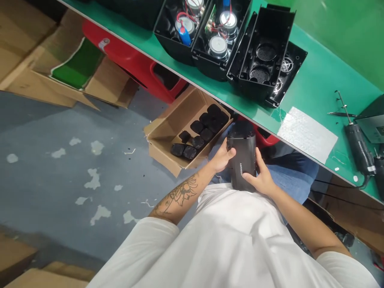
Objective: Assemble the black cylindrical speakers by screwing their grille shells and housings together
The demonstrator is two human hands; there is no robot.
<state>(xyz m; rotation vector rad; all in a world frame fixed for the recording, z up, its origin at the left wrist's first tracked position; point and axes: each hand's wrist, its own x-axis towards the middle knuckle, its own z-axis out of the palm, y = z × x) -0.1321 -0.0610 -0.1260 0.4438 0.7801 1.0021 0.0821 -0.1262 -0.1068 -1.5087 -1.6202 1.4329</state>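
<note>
A black speaker housing (242, 154) with white lettering rests on my lap, its top end toward the green workbench. My left hand (223, 157) grips its left side, thumb on the front face. On the right side my right hand (261, 176) holds it, with the thumb lying near the lettering. Both hands are closed around the same housing. Just left of my left hand, a cardboard box (163, 162) contains several black units (206, 134).
On the green workbench (318, 92) stand open black housings (210, 48) with round speakers and wires, an open black case (264, 60), a silvery sheet (307, 134) and a black-handled tool (360, 148). Red stools (129, 56) sit under its edge; cartons (69, 72) lie left.
</note>
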